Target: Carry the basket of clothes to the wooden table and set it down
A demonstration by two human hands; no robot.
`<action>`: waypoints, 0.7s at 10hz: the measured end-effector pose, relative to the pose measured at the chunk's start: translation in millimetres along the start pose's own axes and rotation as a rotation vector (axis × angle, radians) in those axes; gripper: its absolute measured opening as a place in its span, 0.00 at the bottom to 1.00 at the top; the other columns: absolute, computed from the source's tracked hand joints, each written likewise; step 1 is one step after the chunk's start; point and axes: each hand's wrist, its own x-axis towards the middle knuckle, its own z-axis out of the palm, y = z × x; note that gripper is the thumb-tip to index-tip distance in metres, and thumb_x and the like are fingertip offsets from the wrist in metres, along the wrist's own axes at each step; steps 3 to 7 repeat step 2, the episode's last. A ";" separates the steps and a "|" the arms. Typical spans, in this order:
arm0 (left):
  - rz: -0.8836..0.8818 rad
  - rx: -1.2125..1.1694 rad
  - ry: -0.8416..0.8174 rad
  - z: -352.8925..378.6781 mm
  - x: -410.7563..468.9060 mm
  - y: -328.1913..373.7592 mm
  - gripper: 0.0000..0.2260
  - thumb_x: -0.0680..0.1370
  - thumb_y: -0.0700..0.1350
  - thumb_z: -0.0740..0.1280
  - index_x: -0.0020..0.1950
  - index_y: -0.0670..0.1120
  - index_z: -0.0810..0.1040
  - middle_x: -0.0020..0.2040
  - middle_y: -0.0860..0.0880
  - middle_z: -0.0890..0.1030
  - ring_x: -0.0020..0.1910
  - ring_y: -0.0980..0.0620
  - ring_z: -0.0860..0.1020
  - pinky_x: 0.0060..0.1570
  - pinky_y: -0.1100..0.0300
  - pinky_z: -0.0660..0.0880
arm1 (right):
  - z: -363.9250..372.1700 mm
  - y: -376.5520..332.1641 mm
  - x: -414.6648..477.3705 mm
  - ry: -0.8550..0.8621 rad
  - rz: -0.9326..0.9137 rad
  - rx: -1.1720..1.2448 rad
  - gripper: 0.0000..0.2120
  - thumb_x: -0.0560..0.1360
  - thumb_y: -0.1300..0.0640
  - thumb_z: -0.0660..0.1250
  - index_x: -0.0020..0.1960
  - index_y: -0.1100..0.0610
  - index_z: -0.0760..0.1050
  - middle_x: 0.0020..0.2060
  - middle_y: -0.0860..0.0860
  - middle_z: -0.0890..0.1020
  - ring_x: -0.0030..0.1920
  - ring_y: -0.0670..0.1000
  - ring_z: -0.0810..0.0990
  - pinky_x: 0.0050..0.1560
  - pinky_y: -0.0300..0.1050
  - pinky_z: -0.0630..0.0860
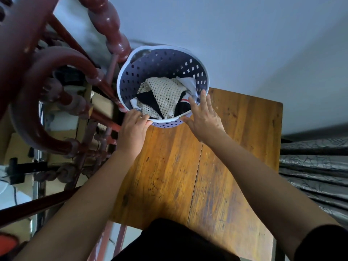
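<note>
- Nearest to me, both bare forearms reach forward over the wooden bench (216, 166), whose near half lies bare under them.
- My left hand (132, 129) sits at the near-left rim of the basket (160, 61), fingers curled over the white lip; I read it as holding the rim, though how firmly I cannot tell.
- My right hand (204, 114) is at the near-right rim with the fingers spread and flat, palm against the outside of the wall. It looks like a steadying touch more than a clamp, so I take that hand as not gripping.
- The basket stands upright at the far-left corner of the bench. Its near side is over the wood, but part of its far and left side seems to hang past the edge, close beside the red turned-wood railing (111, 25); I cannot tell whether its base rests fully on the top.
- Inside it lie the clothes (165, 93): a cream mesh piece on top, dark and white fabric beneath, all below the rim.
- My judgement: the carry is done and the basket has reached the bench. What is left is seating it squarely on the wood, perhaps drawing it inward from the corner, then letting go with both hands.
</note>
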 end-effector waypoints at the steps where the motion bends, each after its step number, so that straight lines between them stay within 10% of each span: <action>1: 0.000 0.036 -0.072 -0.8 -3.5 -0.7 0.17 0.83 0.47 0.64 0.58 0.34 0.83 0.53 0.37 0.83 0.62 0.33 0.80 0.61 0.37 0.77 | 1.8 1.4 -5.5 0.005 -0.022 0.091 0.36 0.82 0.37 0.56 0.84 0.49 0.47 0.84 0.57 0.38 0.84 0.59 0.41 0.76 0.59 0.65; 7: -0.114 0.053 -0.165 -4.5 -9.6 10.3 0.19 0.83 0.49 0.63 0.64 0.35 0.82 0.63 0.36 0.83 0.74 0.34 0.73 0.70 0.36 0.72 | 8.4 -2.2 -16.6 0.016 -0.029 0.159 0.35 0.82 0.38 0.57 0.83 0.48 0.49 0.84 0.53 0.38 0.84 0.56 0.42 0.77 0.58 0.62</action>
